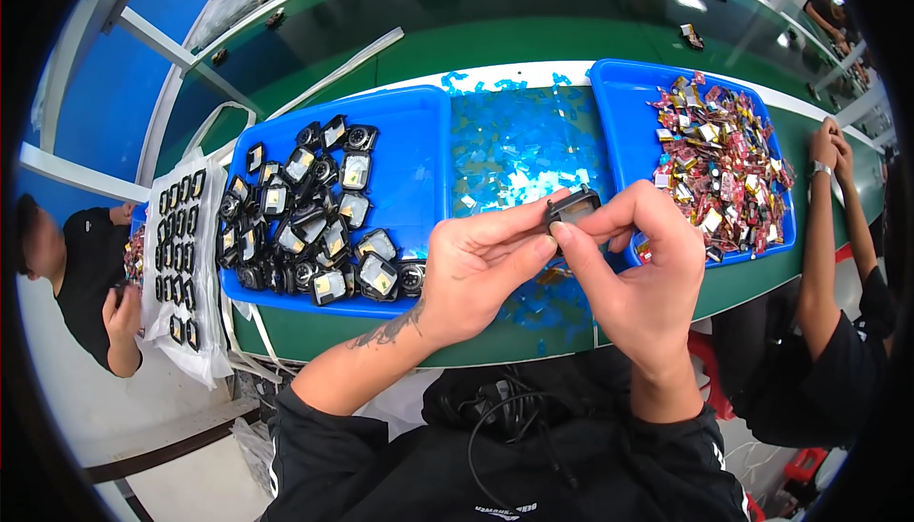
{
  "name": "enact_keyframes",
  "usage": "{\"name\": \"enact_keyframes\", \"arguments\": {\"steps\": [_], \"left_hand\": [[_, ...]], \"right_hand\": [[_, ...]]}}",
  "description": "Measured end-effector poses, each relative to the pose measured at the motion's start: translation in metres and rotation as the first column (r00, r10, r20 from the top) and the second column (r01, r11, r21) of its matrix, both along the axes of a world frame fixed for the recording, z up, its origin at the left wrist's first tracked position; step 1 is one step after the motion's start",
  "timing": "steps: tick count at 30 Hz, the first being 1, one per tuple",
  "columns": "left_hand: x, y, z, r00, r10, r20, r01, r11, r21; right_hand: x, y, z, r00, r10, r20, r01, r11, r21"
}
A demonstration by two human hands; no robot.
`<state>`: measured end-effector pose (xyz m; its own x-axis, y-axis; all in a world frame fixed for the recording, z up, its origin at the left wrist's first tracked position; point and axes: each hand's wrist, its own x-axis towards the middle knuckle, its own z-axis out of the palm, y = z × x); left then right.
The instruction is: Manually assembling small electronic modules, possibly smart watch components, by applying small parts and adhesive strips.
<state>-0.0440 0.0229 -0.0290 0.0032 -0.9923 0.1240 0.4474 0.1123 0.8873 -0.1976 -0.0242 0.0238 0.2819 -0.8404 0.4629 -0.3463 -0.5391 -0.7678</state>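
Observation:
Between my two hands is a small black smartwatch case with a greyish face, held up over the strip of table between two blue trays. My left hand pinches it from the left side with fingertips and thumb. From the right, my right hand grips its near edge between thumb and bent index finger. The fingers cover part of the case. To the left, a blue tray holds a heap of similar black watch cases. The blue tray at right is filled with small circuit boards with battery cells.
Blue film scraps litter the green table. Watch cases stand in rows on a white foam tray at left. Beyond the trays runs a dark green conveyor belt with a few scattered parts. One person works at left; another person sits at right.

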Motion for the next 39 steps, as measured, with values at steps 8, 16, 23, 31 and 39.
{"name": "enact_keyframes", "arguments": {"steps": [8,16,23,31,39], "left_hand": [[0.002,-0.003,0.002,0.997,-0.063,-0.047,0.063,0.998,-0.004],[-0.003,-0.007,0.016,0.979,0.071,-0.193,-0.067,0.997,0.027],[0.013,-0.009,0.03,0.736,0.226,0.638,-0.034,0.954,-0.299],[0.014,-0.008,0.025,0.711,0.248,0.658,0.051,0.915,-0.4],[0.009,-0.004,0.025,0.824,0.016,0.566,0.002,0.999,-0.032]], "right_hand": [[-0.002,-0.008,-0.012,0.99,0.078,0.118,-0.091,0.991,0.101],[-0.02,0.006,-0.023,0.902,0.17,0.398,-0.34,0.847,0.409],[-0.024,0.001,-0.02,0.833,0.174,0.524,-0.417,0.821,0.39],[-0.033,-0.005,-0.021,0.722,0.203,0.661,-0.61,0.638,0.47],[-0.022,0.004,-0.025,0.857,0.126,0.5,-0.387,0.798,0.462]]}}
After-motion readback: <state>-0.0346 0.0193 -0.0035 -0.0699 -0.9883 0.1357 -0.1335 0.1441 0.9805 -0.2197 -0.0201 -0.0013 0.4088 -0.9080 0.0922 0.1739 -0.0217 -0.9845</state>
